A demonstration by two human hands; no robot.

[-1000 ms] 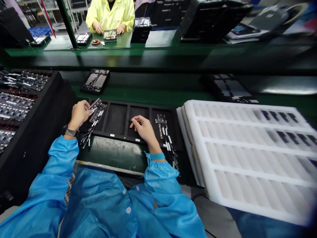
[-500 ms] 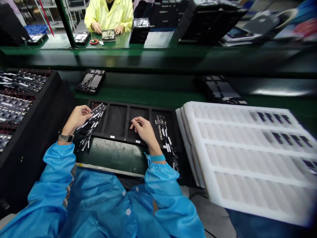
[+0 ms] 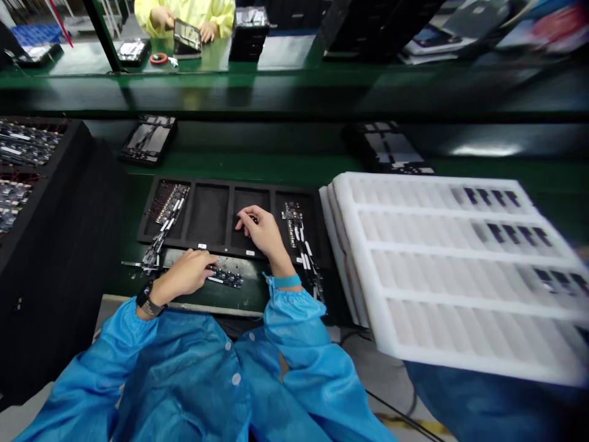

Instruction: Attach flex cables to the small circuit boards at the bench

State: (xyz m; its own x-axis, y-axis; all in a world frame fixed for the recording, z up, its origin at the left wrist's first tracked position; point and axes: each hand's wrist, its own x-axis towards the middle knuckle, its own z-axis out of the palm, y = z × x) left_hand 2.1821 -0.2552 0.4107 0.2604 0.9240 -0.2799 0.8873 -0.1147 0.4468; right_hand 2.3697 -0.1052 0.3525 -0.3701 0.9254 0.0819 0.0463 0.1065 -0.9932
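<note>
Over the green bench in front of the tray, my left hand [image 3: 188,274] is closed on a narrow dark circuit board [image 3: 226,278], which sticks out to the right of the fingers. My right hand [image 3: 264,232] hovers over a middle compartment of the black tray [image 3: 209,212], its fingers curled in a pinch; a small dark bit shows by the fingertips, too small to name. More boards with white-marked strips [image 3: 171,205] lie in the tray's left compartment, strips hanging over the front edge. In the right compartment lie another few boards [image 3: 291,224], with strips trailing toward me.
A white foam tray [image 3: 442,264] with slots, several holding dark pieces, stands at the right. A black box of boards [image 3: 59,184] is at the left. Dark device housings [image 3: 150,140] lie behind the tray. Across the bench a person in yellow [image 3: 186,18] handles a device.
My left hand has moved from the left compartment down and right, now with one board. Boards there have settled into the tray. My right hand stays over the middle compartment. The view has shifted slightly.
</note>
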